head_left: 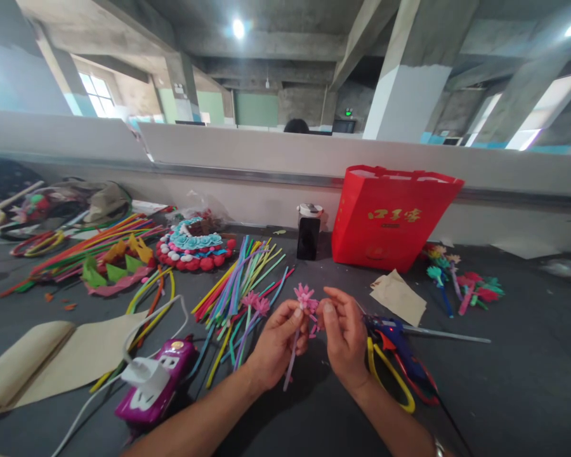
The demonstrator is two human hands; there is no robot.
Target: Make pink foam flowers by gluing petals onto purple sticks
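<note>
Concrete ceiling [266, 47] spans the room above a dark table [514, 393], where a red bag [394, 231] shows gold characters [394, 215], apparently 口子窖; nearer, the left hand [280, 336] pinches a pink flower [304, 294] by its lilac stem [292, 362], the right hand [345, 333] beside it, its grip unclear; pinching close under the petals, fingertips light, should steady it without crushing

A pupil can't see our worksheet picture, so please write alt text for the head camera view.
A person's left hand holds a pink flower by its lilac stem, with the right hand close beside it. On the dark tabletop lie colourful pipe cleaners, a blue glue gun and a purple power strip; a red bag with gold lettering stands behind.
</note>
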